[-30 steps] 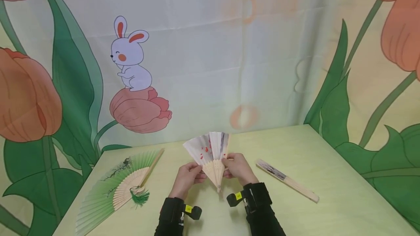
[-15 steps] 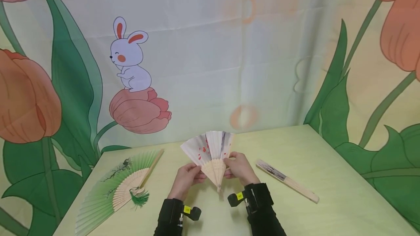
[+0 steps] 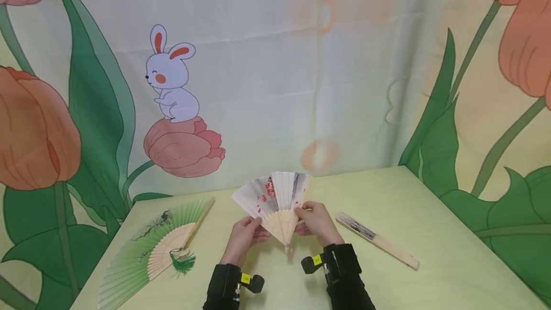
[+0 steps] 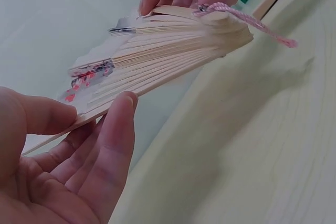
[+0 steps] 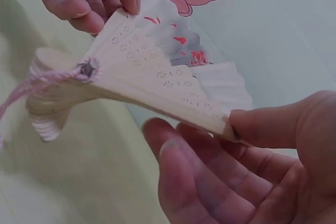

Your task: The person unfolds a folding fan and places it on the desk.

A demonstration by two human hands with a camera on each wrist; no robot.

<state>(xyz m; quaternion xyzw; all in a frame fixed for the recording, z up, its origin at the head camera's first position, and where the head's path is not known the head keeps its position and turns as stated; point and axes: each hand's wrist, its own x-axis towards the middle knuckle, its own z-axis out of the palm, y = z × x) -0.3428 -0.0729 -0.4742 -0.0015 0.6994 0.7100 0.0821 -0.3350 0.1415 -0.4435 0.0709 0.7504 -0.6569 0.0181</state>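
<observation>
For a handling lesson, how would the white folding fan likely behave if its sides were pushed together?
The white folding fan would probably close easily, as its ribs meet at one pivot and its leaf is pleated. It's likely light and fragile: the ribs are thin and pierced. The pink cord trails from the pivot, so may flop.

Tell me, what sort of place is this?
Perhaps an indoor corner dressed for filming: it has a creased rabbit-and-tulip backdrop behind a pale table, and small black wrist-worn devices are in view.

Gap left of hands [image 3: 242, 237] (green fan [image 3: 146, 247] beyond)
</observation>
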